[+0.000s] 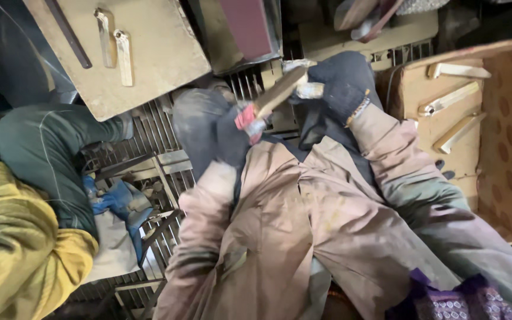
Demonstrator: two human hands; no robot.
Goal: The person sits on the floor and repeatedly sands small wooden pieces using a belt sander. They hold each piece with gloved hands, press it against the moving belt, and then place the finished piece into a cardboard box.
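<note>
Here, above the floor grating (155, 127), your gloved right hand (342, 83) and left hand (232, 133) each gripped an end of the brass bar (280, 92); it looked heavy, rigid, slick, best clasped near both ends.

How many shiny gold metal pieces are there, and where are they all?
On the tan board at top left: 2
In the cardboard box at right: 3
Held between the left hand and right hand: 1
Total: 6
</note>
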